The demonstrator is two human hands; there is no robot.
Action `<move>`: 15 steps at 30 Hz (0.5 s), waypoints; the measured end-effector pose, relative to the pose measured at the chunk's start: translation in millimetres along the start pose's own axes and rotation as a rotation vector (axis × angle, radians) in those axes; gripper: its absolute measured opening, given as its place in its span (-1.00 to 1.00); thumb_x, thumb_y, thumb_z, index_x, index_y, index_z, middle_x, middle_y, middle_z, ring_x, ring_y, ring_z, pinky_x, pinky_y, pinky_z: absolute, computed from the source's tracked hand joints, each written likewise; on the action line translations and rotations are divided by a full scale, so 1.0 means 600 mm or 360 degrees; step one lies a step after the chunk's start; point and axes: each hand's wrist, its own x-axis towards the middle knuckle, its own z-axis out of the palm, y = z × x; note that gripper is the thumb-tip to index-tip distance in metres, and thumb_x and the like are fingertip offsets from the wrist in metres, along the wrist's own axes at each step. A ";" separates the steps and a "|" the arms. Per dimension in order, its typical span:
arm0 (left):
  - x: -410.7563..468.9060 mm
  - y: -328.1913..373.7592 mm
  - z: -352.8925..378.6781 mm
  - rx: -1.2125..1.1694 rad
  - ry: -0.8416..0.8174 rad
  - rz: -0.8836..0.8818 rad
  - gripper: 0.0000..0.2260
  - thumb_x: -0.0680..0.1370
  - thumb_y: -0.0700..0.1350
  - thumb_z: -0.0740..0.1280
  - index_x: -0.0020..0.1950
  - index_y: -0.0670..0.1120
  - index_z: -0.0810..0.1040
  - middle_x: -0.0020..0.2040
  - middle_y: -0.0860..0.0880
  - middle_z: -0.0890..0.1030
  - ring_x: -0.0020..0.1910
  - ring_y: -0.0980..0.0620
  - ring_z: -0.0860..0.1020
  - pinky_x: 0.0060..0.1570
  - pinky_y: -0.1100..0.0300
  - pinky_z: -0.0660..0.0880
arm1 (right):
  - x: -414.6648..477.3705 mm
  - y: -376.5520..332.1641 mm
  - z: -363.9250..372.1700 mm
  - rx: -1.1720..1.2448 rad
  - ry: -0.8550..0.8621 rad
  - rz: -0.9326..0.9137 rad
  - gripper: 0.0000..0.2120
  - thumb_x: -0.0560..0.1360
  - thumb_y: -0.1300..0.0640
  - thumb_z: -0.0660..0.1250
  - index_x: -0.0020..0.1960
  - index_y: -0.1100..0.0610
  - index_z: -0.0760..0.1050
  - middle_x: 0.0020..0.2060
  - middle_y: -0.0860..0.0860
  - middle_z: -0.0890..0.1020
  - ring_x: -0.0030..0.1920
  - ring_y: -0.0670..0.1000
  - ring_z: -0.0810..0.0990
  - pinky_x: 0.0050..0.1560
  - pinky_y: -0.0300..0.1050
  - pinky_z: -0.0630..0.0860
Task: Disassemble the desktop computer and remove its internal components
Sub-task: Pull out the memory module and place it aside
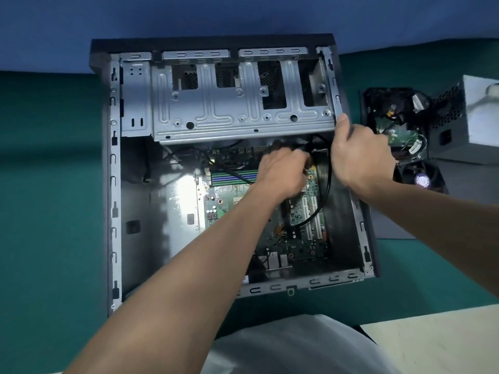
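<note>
Right hand [359, 155] clamped on case [351, 211] wall to brace it, left hand [283, 171] just beside, fingers closed on probably a cable connector over motherboard [305, 211] below.

You're looking at an evenly lit, fairly dim scene with soft overhead light. One hot glare patch sits on the case [116, 184] floor, left of the motherboard [305, 228], washing out the metal there. Under the drive cage [243, 103] it falls into shadow, so whatever your left hand [283, 171] touches is dark and hard to read. Both hands are slightly motion-blurred, the right hand [359, 155] too. Wide-angle distortion bends the case edges outward and stretches your forearms near the bottom. The power supply [469, 117] at the right edge is overexposed and soft.
</note>
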 end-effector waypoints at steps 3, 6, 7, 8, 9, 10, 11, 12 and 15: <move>0.030 -0.005 -0.001 -0.0084 0.0030 -0.0212 -0.93 0.58 -0.14 0.23 -0.09 -0.08 0.44 -0.12 -0.06 0.58 0.01 -0.15 0.57 -0.01 0.05 0.45 | 0.002 0.001 -0.001 0.0022 -0.0018 -0.0004 -0.34 0.57 -0.27 -0.20 -0.02 0.19 0.50 -0.10 0.23 0.57 -0.07 0.27 0.52 0.06 0.22 0.48; 0.058 -0.009 0.006 -0.0209 -0.0158 -0.0318 -0.79 0.61 -0.06 0.19 0.19 -0.09 0.46 0.20 -0.20 0.55 0.20 -0.23 0.51 0.11 0.00 0.43 | 0.003 0.001 0.001 0.0033 -0.0024 -0.0007 -0.37 0.58 -0.26 -0.18 -0.06 0.18 0.48 -0.13 0.22 0.57 -0.09 0.28 0.53 0.05 0.22 0.49; 0.065 -0.010 0.009 -0.0237 -0.0171 -0.0343 -0.75 0.59 -0.07 0.19 0.25 -0.09 0.45 0.23 -0.22 0.53 0.21 -0.25 0.50 0.12 0.01 0.43 | 0.004 0.001 0.001 0.0034 -0.0018 -0.0004 -0.38 0.58 -0.25 -0.17 -0.07 0.18 0.47 -0.13 0.21 0.58 -0.09 0.28 0.53 0.05 0.22 0.49; 0.071 -0.011 0.012 -0.0258 -0.0181 -0.0350 -0.74 0.58 -0.09 0.19 0.25 -0.11 0.45 0.23 -0.23 0.52 0.20 -0.25 0.50 0.12 0.03 0.43 | 0.004 0.001 0.001 0.0032 -0.0012 0.0003 -0.40 0.59 -0.24 -0.16 -0.08 0.17 0.47 -0.14 0.20 0.58 -0.09 0.27 0.54 0.05 0.21 0.49; 0.075 -0.012 0.016 -0.0275 -0.0202 -0.0332 -0.75 0.58 -0.12 0.18 0.23 -0.13 0.46 0.20 -0.24 0.53 0.17 -0.25 0.51 0.11 0.05 0.43 | 0.005 0.001 0.002 0.0030 -0.0010 0.0009 -0.41 0.59 -0.24 -0.16 -0.08 0.16 0.47 -0.14 0.20 0.57 -0.08 0.27 0.53 0.05 0.20 0.48; 0.079 -0.014 0.020 -0.0290 -0.0217 -0.0307 -0.79 0.57 -0.14 0.18 0.16 -0.15 0.48 0.15 -0.25 0.55 0.13 -0.24 0.53 0.08 0.07 0.44 | 0.005 0.001 0.002 0.0028 -0.0013 0.0014 -0.42 0.59 -0.23 -0.15 -0.07 0.16 0.47 -0.14 0.19 0.58 -0.08 0.27 0.53 0.05 0.20 0.48; 0.083 -0.016 0.024 -0.0301 -0.0228 -0.0296 -0.85 0.56 -0.16 0.18 0.06 -0.16 0.47 0.07 -0.25 0.56 0.09 -0.23 0.55 0.03 0.10 0.44 | 0.006 0.002 0.003 0.0027 -0.0018 0.0018 -0.42 0.59 -0.23 -0.15 -0.07 0.16 0.47 -0.14 0.18 0.58 -0.08 0.27 0.54 0.05 0.20 0.48; 0.085 -0.016 0.025 -0.0323 -0.0250 -0.0299 -0.90 0.57 -0.17 0.18 -0.02 -0.16 0.46 0.02 -0.26 0.56 0.07 -0.23 0.56 -0.02 0.12 0.43 | 0.007 0.002 0.002 0.0023 -0.0024 0.0019 -0.42 0.59 -0.23 -0.15 -0.07 0.16 0.47 -0.14 0.18 0.58 -0.08 0.26 0.54 0.04 0.21 0.49; 0.092 -0.016 0.029 -0.0401 -0.0253 -0.0275 -0.79 0.60 -0.15 0.16 0.13 -0.21 0.50 0.15 -0.26 0.57 0.10 -0.19 0.54 -0.03 0.17 0.39 | 0.008 0.003 0.002 0.0021 -0.0035 0.0015 -0.46 0.59 -0.23 -0.14 -0.11 0.13 0.42 -0.16 0.16 0.58 -0.10 0.25 0.54 0.02 0.20 0.49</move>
